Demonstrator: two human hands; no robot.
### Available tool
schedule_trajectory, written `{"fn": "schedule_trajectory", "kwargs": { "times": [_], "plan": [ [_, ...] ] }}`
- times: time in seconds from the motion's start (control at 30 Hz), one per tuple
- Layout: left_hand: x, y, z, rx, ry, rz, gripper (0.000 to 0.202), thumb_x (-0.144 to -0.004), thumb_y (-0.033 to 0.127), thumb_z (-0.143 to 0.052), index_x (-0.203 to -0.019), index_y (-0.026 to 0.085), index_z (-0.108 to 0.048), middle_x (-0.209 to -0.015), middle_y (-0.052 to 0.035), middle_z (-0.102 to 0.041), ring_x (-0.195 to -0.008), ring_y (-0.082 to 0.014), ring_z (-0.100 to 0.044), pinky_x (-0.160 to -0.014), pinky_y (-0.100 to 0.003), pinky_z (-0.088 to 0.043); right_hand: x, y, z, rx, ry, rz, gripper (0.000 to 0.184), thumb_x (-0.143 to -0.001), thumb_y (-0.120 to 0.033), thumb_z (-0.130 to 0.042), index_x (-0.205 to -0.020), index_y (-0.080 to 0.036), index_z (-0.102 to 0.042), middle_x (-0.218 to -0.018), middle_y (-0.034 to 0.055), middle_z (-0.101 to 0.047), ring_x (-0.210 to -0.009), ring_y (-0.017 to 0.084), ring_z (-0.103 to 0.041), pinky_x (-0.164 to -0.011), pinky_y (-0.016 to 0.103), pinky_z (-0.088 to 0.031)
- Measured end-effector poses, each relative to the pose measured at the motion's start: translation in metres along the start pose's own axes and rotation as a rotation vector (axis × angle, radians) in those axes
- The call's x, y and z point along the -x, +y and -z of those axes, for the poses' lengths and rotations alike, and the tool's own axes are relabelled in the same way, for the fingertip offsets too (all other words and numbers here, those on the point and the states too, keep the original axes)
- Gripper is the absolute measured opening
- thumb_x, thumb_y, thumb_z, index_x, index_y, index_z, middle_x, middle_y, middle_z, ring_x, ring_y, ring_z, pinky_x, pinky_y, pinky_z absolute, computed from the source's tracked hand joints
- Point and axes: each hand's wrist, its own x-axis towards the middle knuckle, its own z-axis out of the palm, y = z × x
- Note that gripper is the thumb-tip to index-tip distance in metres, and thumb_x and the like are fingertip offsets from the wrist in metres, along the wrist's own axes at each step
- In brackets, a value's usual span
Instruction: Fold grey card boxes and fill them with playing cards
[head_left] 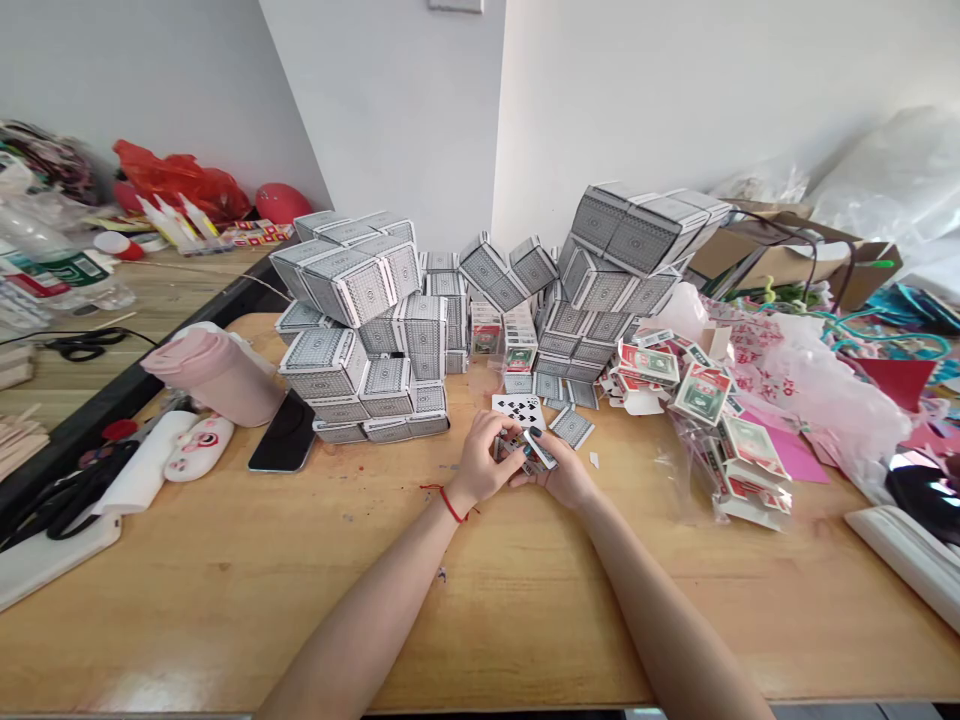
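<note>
My left hand (pixel 484 455) and my right hand (pixel 561 470) meet at the middle of the wooden table (pixel 525 600), both closed around a small folded piece made of playing cards (pixel 529 450). A red string sits on my left wrist. Just beyond the hands lies a face-up spade card (pixel 517 408) and a face-down grey-backed card (pixel 572 427). Behind them rise stacks of grey card cubes, one stack on the left (pixel 360 330) and one on the right (pixel 622 270).
Card boxes (pixel 697 390) in plastic wrap lie at the right with pink paper. A black phone (pixel 283 435), a pink roll (pixel 217 375) and scissors (pixel 60 500) sit at the left. A cardboard box (pixel 787 255) stands at the back right.
</note>
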Motion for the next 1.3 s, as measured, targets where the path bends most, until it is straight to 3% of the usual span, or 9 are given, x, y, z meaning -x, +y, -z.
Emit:
{"fn": "schedule_trajectory", "kwargs": {
  "times": [0.23,0.4,0.6,0.7,0.8,0.93,1.03,1.13,1.3],
  "plan": [
    [0.001,-0.004,-0.003,-0.009,0.007,0.005,0.006,-0.075,0.022,-0.054,-0.078,0.019,-0.049,-0.08,-0.0041,-0.052,-0.081,-0.0185,-0.05,-0.072,-0.032,-0.042,-0.003,0.002,0.004,-0.001,0.01,-0.009,0.026,-0.077,-0.038,-0.055,-0.084,-0.015,-0.064,-0.067,0.0056,-0.067,-0.062,0.019,-0.064,-0.055,0.033,-0.055],
    [0.004,-0.008,-0.008,0.004,0.04,-0.005,0.004,-0.08,0.022,-0.049,-0.081,0.019,-0.05,-0.087,-0.0063,-0.057,-0.086,-0.0184,-0.054,-0.076,-0.032,-0.044,-0.004,0.0,0.006,-0.032,0.043,0.006,0.028,-0.076,-0.041,-0.055,-0.087,-0.016,-0.063,-0.07,0.0058,-0.068,-0.062,0.019,-0.064,-0.056,0.034,-0.054],
    [0.008,-0.01,-0.012,0.033,0.229,0.043,0.008,-0.08,0.025,-0.05,-0.086,0.019,-0.047,-0.087,-0.0058,-0.057,-0.084,-0.0163,-0.057,-0.076,-0.03,-0.046,-0.006,-0.002,0.004,-0.028,0.121,0.101,0.033,-0.075,-0.044,-0.055,-0.09,-0.016,-0.063,-0.075,0.007,-0.068,-0.064,0.019,-0.063,-0.055,0.032,-0.053],
    [0.009,-0.014,-0.014,0.054,0.356,0.111,0.013,-0.081,0.028,-0.049,-0.089,0.019,-0.044,-0.081,-0.0036,-0.055,-0.075,-0.0127,-0.056,-0.068,-0.025,-0.047,-0.006,-0.003,0.005,-0.031,0.188,0.165,0.034,-0.074,-0.045,-0.056,-0.09,-0.016,-0.062,-0.077,0.0073,-0.068,-0.063,0.019,-0.063,-0.053,0.03,-0.052],
    [0.008,-0.016,-0.015,0.096,0.405,0.175,0.015,-0.083,0.03,-0.047,-0.09,0.019,-0.04,-0.077,-0.002,-0.053,-0.067,-0.0102,-0.055,-0.059,-0.021,-0.046,-0.006,-0.005,0.006,-0.052,0.19,0.193,0.038,-0.075,-0.048,-0.052,-0.092,-0.015,-0.061,-0.08,0.0086,-0.067,-0.064,0.019,-0.063,-0.051,0.03,-0.051],
    [0.007,-0.014,-0.015,0.11,0.332,0.18,0.015,-0.081,0.026,-0.048,-0.09,0.019,-0.038,-0.078,-0.0022,-0.056,-0.066,-0.0106,-0.058,-0.057,-0.021,-0.045,-0.005,-0.006,0.006,-0.081,0.18,0.211,0.038,-0.075,-0.047,-0.052,-0.094,-0.015,-0.061,-0.086,0.0088,-0.067,-0.069,0.02,-0.063,-0.056,0.032,-0.052],
    [0.006,-0.008,-0.013,0.132,0.163,0.126,0.018,-0.077,0.017,-0.05,-0.09,0.02,-0.038,-0.095,-0.0068,-0.06,-0.083,-0.0149,-0.061,-0.068,-0.027,-0.048,-0.007,-0.005,0.005,-0.087,0.216,0.232,0.036,-0.073,-0.046,-0.056,-0.091,-0.016,-0.063,-0.082,0.0072,-0.067,-0.072,0.021,-0.063,-0.063,0.033,-0.052],
    [0.004,-0.003,-0.012,0.099,-0.002,0.033,0.027,-0.067,0.011,-0.056,-0.086,0.021,-0.039,-0.112,-0.0099,-0.055,-0.103,-0.0203,-0.055,-0.082,-0.035,-0.046,-0.008,-0.003,0.004,-0.054,0.293,0.266,0.032,-0.072,-0.044,-0.059,-0.089,-0.017,-0.064,-0.082,0.0043,-0.067,-0.076,0.02,-0.062,-0.065,0.032,-0.051],
    [0.001,-0.002,-0.012,0.016,-0.146,-0.063,0.036,-0.058,0.01,-0.064,-0.084,0.02,-0.042,-0.121,-0.0132,-0.045,-0.116,-0.0259,-0.043,-0.095,-0.043,-0.038,-0.007,-0.002,0.002,-0.045,0.382,0.283,0.032,-0.07,-0.04,-0.062,-0.092,-0.017,-0.065,-0.081,0.0036,-0.068,-0.078,0.022,-0.062,-0.066,0.031,-0.049]
  ]
}}
